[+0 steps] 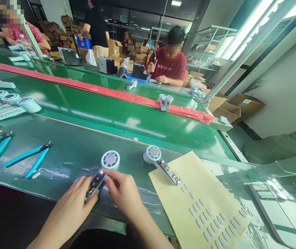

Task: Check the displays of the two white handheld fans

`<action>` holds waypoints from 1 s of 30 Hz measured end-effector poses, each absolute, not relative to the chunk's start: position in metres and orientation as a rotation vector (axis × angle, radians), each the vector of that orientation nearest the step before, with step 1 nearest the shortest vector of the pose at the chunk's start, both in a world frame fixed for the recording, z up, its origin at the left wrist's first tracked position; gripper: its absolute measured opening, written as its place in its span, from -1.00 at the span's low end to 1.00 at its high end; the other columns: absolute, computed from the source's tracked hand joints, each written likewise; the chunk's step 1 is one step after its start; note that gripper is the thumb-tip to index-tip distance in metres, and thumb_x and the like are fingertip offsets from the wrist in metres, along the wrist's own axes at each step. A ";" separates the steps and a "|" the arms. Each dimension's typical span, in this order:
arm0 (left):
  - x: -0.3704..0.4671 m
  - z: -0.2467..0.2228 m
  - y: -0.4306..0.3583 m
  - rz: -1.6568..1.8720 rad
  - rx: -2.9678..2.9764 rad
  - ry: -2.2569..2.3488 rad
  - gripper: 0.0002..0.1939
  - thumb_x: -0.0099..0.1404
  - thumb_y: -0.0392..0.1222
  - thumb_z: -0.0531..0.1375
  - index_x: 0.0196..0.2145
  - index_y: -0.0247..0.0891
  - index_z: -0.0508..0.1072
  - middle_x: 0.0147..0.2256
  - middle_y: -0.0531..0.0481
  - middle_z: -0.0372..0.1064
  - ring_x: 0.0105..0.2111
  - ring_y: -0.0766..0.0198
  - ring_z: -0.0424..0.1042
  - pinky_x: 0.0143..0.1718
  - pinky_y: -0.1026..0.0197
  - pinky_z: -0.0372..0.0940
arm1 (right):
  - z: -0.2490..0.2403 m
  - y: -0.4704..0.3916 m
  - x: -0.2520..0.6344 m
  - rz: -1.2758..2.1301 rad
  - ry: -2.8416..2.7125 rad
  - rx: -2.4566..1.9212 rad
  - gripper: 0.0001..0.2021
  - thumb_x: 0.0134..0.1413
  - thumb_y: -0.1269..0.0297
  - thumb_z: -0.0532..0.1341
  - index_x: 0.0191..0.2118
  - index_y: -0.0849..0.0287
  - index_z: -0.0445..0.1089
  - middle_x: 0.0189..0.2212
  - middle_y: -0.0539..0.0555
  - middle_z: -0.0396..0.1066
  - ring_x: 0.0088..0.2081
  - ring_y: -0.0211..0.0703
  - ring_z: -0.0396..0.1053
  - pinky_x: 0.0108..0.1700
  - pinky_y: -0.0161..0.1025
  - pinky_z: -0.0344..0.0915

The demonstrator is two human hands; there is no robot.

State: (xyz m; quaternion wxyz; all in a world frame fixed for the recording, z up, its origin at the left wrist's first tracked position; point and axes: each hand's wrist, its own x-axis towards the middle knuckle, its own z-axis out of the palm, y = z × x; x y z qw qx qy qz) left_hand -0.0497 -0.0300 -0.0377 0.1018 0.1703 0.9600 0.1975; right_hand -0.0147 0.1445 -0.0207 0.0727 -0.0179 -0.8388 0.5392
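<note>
A small handheld fan with a round white head (110, 159) and an exposed circuit board (95, 185) along its handle is in front of me. My left hand (76, 199) is wrapped round the handle from the left, thumb along the near side. My right hand (123, 188) is closed at the upper end of the board, just below the head, index finger and thumb against it. Anything small under those fingertips is hidden. To the right, a second open fan (153, 154) lies with its board handle over a yellow sheet (171, 204) bearing many small grey oval pieces (210, 221).
Blue-handled cutters (37, 155) lie on the left, by more fan parts (28, 104). Across the green conveyor (127, 117) with its red strip (85, 84), a co-worker (170, 62) in a red shirt holds a tool. Two fans (165, 102) stand on the conveyor.
</note>
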 end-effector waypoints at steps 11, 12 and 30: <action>-0.023 -0.005 -0.029 1.147 -0.032 2.252 -0.40 0.12 0.43 -0.05 0.03 0.13 0.06 -0.46 0.11 0.23 -0.47 0.23 0.24 -0.35 0.15 0.24 | 0.008 0.314 0.027 1.130 -3.087 -0.617 -0.61 0.05 0.15 0.14 0.03 -0.02 0.17 -0.16 0.02 0.34 -0.17 -0.02 0.29 -0.19 -0.06 0.19; -0.019 -0.003 -0.023 1.166 -0.045 2.235 -0.40 0.14 0.41 -0.04 0.05 0.14 0.05 -0.51 0.12 0.14 -0.50 0.24 0.18 -0.39 0.17 0.18 | 0.008 0.316 0.020 1.144 -3.171 -0.581 -0.75 0.01 0.28 0.16 -0.13 0.05 0.25 -0.30 0.01 0.35 -0.29 -0.06 0.28 -0.28 -0.11 0.16; 0.020 -0.006 -0.001 1.552 -0.128 1.816 -0.43 0.22 0.31 -0.01 0.05 -0.06 0.06 -0.49 0.10 0.13 -0.52 0.39 0.07 -0.50 0.32 -0.01 | -0.015 0.176 0.073 2.888 -1.752 -0.875 -0.37 -0.02 -0.10 0.25 -0.02 0.24 0.01 -0.53 -0.03 0.32 -0.45 -0.21 0.33 -0.34 -0.28 0.24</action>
